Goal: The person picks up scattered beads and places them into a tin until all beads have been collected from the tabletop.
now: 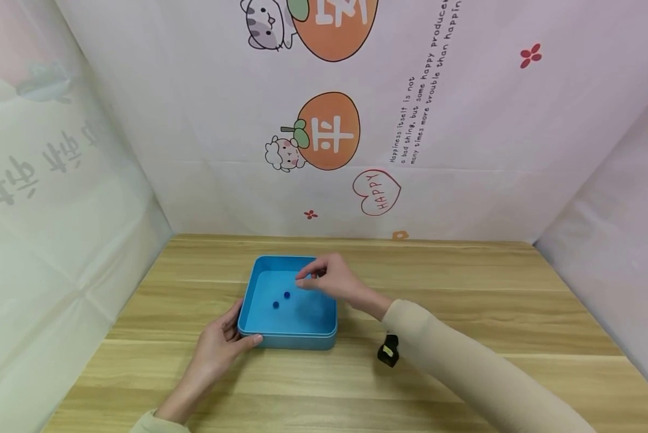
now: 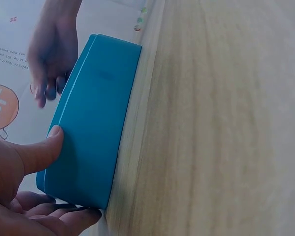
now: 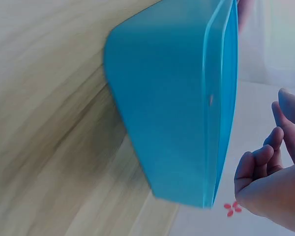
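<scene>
A square blue box, open at the top, stands on the wooden table. Two small dark blue round pieces lie apart on its floor. At its near left corner my left hand grips it, thumb on the front side by the rim and fingers round the left side. My right hand hangs over the box's far right part. Its thumb and index fingertips meet, and the other fingers are curled. Nothing shows between those tips.
A small black device with a yellow mark shows beneath the right sleeve. Behind the table rises a white printed cloth, with pale cloth at both sides too.
</scene>
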`<action>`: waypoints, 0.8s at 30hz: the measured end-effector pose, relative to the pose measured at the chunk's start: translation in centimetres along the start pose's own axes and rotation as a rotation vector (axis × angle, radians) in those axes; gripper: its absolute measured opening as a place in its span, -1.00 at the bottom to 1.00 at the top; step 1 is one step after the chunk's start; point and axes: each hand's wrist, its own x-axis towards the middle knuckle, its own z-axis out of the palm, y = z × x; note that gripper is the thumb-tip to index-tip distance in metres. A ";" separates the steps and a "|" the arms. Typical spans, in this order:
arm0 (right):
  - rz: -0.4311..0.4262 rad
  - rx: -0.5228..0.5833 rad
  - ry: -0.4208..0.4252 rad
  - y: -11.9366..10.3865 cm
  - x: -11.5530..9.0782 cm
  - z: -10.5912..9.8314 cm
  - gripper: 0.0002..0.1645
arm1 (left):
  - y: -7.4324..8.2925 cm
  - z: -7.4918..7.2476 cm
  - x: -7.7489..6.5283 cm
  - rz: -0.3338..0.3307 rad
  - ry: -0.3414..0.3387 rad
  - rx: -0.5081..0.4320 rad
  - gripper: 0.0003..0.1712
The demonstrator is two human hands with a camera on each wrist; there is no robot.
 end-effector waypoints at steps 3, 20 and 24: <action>0.001 0.023 0.002 0.4 -1.5 -1.3 -0.87 | 0.0 0.0 0.0 -0.004 0.004 0.003 0.06; 0.051 0.053 0.114 4.3 -9.2 -6.3 -0.84 | -0.1 -0.1 -0.1 -0.020 0.003 0.019 0.13; 0.069 0.066 0.129 5.0 -10.7 -7.2 -0.85 | 0.0 0.0 0.1 -0.019 -0.007 0.023 0.16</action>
